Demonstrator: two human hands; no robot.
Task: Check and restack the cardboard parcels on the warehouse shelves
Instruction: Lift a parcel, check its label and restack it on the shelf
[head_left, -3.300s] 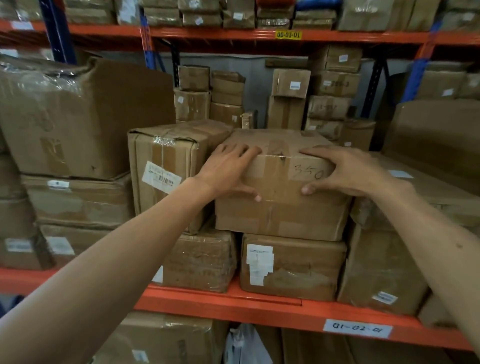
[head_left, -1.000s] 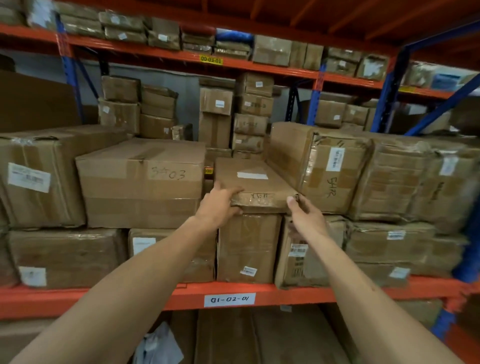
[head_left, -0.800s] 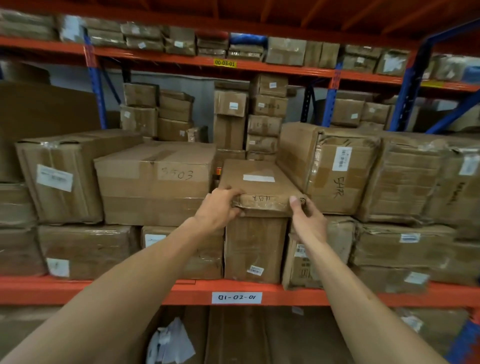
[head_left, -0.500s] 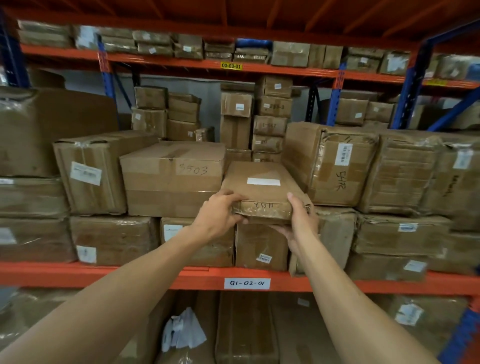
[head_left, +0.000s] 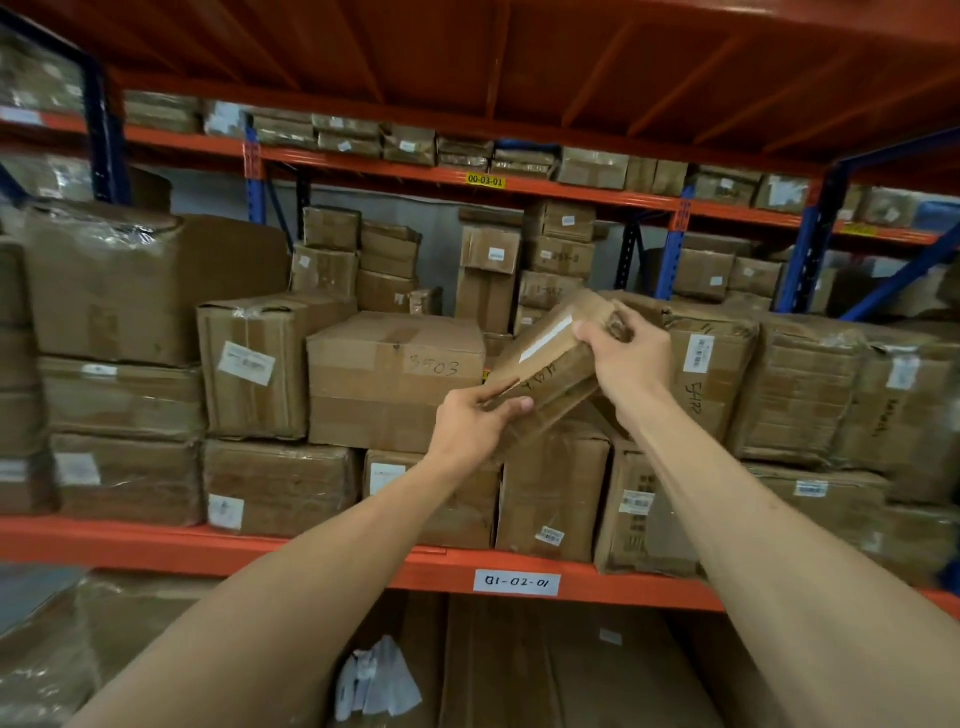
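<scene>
A flat taped cardboard parcel (head_left: 550, 358) with a white label strip and handwriting hangs tilted in the air, its right end raised, in front of the middle shelf. My left hand (head_left: 475, 421) grips its lower left corner. My right hand (head_left: 626, 356) clasps its upper right end. Below it stands an upright carton (head_left: 553, 493) on the orange shelf beam (head_left: 156, 543). A box marked 3503 (head_left: 395, 379) sits just to the left.
Stacked cartons fill the shelf left and right, including a wrapped box marked 5HR (head_left: 711, 374). A tag reading Q1-02-01 (head_left: 517, 583) is on the beam. The lower shelf holds large cartons and a white bag (head_left: 376, 686). Blue uprights (head_left: 810, 244) frame the bay.
The flat parcel was lying level on the upright carton with my hands at its front corners. It is now lifted off and tilted, right end up, with both hands gripping it.
</scene>
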